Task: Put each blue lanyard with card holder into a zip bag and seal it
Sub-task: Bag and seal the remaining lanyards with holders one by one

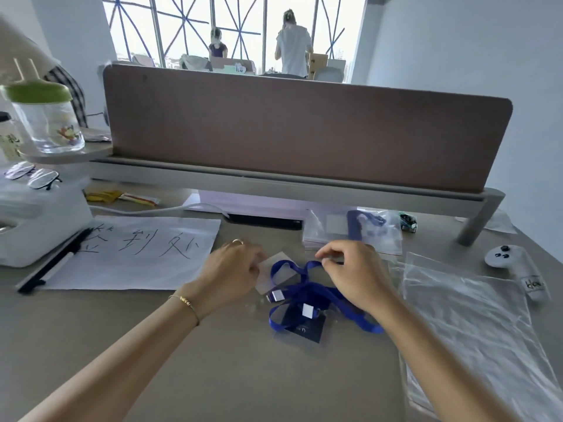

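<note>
Blue lanyards (307, 287) with card holders (301, 325) lie tangled mid-worktop (213, 360); left hand (234, 269) pinches a clear holder's edge, right hand (350, 269) pinches something small above the strap loop, can't tell what. Empty zip bags (475, 324) lie just right, reaching the worktop's right edge; filled bags (365, 229) sit behind. Paper sheet (134, 254) left, bare worktop nearer the person.
</note>
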